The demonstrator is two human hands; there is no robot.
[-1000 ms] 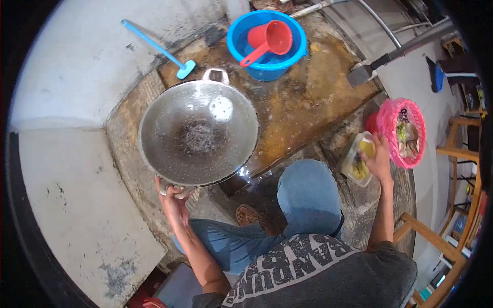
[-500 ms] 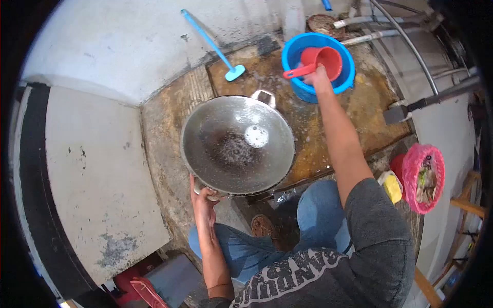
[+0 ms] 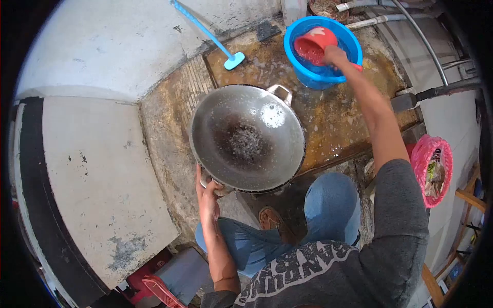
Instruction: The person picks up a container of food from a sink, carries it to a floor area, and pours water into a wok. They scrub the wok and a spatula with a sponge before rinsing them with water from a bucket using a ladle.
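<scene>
A large metal wok (image 3: 246, 138) with a wet, darkened bottom is tilted in front of my knees. My left hand (image 3: 209, 197) grips its near handle (image 3: 218, 188), while the far handle (image 3: 281, 94) points toward the bucket. At upper right my right hand (image 3: 336, 56) is closed round the handle of a red water dipper (image 3: 317, 43). The dipper is tipped inside a blue bucket (image 3: 314, 79) that contains water, its mouth down near the surface. Part of the dipper's handle is hidden by my hand.
A light-blue brush (image 3: 234, 60) with a long handle leans on the white wall. Pipes (image 3: 380, 19) run behind the bucket. A pink basket (image 3: 432, 172) holding scraps stands at right. The wet brown floor slab (image 3: 354, 118) has a raised edge.
My right hand has turned the dipper over and lowered it into the bucket. The left hand still grips the wok. The whole view has shifted slightly.
</scene>
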